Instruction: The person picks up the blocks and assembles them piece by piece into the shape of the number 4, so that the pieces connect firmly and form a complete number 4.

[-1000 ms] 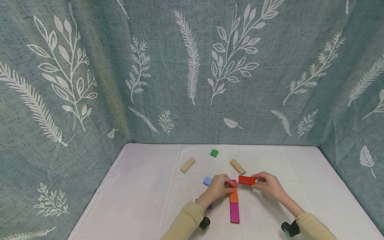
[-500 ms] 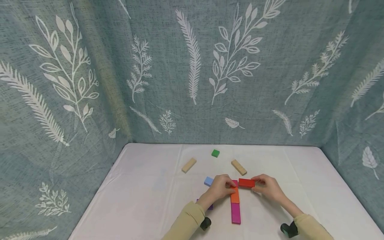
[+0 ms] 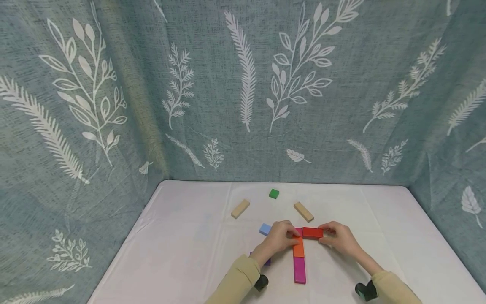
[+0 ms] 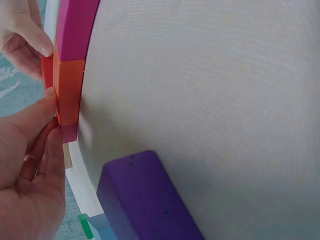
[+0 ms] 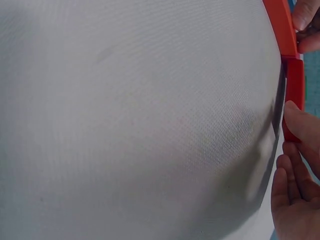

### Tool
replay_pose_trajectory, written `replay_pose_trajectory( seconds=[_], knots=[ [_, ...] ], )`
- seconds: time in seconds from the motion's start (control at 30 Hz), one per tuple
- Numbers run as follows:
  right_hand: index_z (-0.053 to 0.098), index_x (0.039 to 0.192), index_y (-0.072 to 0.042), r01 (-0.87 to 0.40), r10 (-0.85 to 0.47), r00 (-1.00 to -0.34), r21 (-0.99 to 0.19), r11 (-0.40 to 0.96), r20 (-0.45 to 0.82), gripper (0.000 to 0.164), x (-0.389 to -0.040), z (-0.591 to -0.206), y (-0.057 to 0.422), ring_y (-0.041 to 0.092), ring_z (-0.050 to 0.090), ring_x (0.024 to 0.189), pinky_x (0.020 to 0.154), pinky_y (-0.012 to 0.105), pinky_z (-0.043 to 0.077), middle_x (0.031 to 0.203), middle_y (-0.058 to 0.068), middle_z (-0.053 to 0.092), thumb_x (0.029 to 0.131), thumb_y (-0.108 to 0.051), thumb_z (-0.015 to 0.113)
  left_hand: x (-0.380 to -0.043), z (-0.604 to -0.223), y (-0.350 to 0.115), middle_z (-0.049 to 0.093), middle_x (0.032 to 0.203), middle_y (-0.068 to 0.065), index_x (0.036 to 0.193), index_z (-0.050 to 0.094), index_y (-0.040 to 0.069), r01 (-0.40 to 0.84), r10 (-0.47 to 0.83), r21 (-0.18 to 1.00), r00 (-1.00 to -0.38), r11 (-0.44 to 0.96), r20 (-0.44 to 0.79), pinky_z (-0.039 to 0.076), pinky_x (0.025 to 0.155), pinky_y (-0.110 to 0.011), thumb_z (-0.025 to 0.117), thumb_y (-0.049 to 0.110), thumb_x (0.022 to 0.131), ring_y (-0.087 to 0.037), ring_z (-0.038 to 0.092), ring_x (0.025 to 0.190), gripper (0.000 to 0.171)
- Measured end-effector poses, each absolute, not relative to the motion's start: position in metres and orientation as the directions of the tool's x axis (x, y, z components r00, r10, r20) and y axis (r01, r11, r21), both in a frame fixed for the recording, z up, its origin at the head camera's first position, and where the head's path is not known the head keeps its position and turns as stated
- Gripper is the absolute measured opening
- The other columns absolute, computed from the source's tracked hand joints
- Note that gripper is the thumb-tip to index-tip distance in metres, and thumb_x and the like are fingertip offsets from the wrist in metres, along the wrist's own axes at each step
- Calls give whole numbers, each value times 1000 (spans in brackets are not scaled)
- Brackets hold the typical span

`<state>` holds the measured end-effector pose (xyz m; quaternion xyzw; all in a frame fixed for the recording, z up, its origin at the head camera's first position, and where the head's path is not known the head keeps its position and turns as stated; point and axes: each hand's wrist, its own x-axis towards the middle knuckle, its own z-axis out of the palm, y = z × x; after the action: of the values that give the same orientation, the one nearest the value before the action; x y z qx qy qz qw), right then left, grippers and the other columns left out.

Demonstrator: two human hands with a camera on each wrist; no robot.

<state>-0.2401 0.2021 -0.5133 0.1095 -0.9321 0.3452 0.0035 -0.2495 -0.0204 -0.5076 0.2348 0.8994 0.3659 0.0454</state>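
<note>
White table [image 3: 190, 253]: red block [image 3: 312, 232] pinched by right hand [image 3: 340, 238] fingertips, left hand [image 3: 278, 238] pinching orange block [image 3: 298, 249].

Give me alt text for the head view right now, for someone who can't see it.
A person's right hand holds a red block against the far end of a line of orange block and magenta block, while the left hand steadies the orange one. A blue block, two tan blocks and a green one lie beyond on the white table.

Red block [image 3: 312, 232]: flat on the white table, lying crosswise, its left end against the small pink block [image 3: 298, 231]. Orange block [image 3: 298, 248]: lengthwise, just below it, touching.
</note>
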Motion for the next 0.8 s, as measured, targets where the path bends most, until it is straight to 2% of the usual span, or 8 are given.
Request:
replay_pose_trajectory(
  seconds=[0.47,0.7,0.8],
  knots=[
    [67,105,1,-214,-213,-974,-644,735,80,33,-243,-518,202,23,63,90,81,40,55,100,12,68,75,-7,77,-248,-506,-20,65,82,-1,90,76,8,393,455,678,-885,621,96,45,70,-13,78,11,77,-6,56,77,14],
    [68,105,1,-219,-219,-972,-636,740,80,33,-244,-517,202,19,60,87,78,32,54,98,9,68,75,-7,77,-249,-506,-21,65,82,-1,90,76,7,407,460,672,-881,619,110,44,68,-12,78,11,76,-6,55,75,14],
    [68,105,1,-221,-220,-972,-636,739,82,33,-245,-518,202,19,60,87,78,32,54,97,9,68,75,-7,77,-249,-506,-21,65,81,-1,89,76,7,408,459,672,-881,618,113,44,67,-12,79,11,76,-6,55,75,14]
  ],
)
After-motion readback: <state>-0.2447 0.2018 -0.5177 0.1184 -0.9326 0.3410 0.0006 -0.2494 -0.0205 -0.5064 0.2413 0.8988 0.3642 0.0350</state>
